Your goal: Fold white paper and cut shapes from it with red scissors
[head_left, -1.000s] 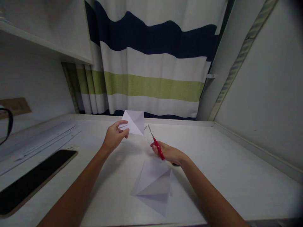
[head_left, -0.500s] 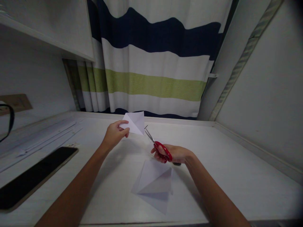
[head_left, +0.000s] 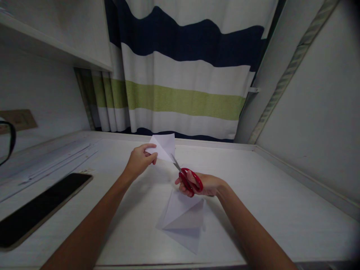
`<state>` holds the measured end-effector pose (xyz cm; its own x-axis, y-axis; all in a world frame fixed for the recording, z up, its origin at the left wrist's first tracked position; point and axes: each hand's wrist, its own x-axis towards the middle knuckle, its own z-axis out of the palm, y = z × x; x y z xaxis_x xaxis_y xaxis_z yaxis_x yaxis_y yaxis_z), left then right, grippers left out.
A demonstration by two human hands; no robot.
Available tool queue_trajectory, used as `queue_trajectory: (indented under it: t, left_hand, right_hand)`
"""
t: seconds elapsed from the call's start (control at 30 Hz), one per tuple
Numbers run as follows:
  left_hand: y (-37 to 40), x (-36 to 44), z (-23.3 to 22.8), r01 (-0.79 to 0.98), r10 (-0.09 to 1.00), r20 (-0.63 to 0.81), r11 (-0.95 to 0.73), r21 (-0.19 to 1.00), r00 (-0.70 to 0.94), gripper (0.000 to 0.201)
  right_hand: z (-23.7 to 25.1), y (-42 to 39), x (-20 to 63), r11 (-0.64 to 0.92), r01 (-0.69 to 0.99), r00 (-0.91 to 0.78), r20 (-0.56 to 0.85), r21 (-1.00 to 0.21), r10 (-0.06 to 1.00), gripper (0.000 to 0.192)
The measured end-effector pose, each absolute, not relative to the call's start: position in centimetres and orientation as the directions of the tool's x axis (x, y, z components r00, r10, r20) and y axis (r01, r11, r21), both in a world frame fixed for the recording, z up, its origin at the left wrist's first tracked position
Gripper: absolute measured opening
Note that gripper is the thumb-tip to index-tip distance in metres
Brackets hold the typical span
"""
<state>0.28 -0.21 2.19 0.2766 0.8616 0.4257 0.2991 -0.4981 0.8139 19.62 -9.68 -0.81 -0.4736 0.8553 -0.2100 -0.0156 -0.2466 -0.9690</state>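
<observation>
My left hand (head_left: 142, 159) pinches a creased piece of white paper (head_left: 165, 144) between thumb and fingers, held up above the far part of the table. In my right hand (head_left: 201, 183) is a pair of red-handled scissors (head_left: 191, 180), fingers in the loops. The blades point up and left and meet the paper's lower right corner, one of them in front of it. Below the right hand, folded white paper pieces (head_left: 182, 219) lie on the table, their top edge partly hidden by that hand.
A black phone (head_left: 47, 210) lies at the left of the white table (head_left: 267, 221). Behind the table hangs a striped curtain (head_left: 185, 101). Walls stand on both sides, and a cabinet (head_left: 56, 33) juts out at upper left. A dark-rimmed object (head_left: 11, 142) shows at the left edge.
The scissors' blades have moved left onto the paper's corner and closed somewhat, the handles drawing together. My left hand and its paper have shifted slightly right.
</observation>
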Motion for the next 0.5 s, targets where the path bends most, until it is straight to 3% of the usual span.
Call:
queue_trajectory:
  t: [0.5]
  left_hand:
    - [-0.02,0.46,1.92,0.227,0.872,0.406,-0.469,0.853,0.274,0.039]
  right_hand:
    - [-0.63,-9.75,19.43,-0.259,-0.053,-0.479,-0.203,-0.964,0.854,0.051]
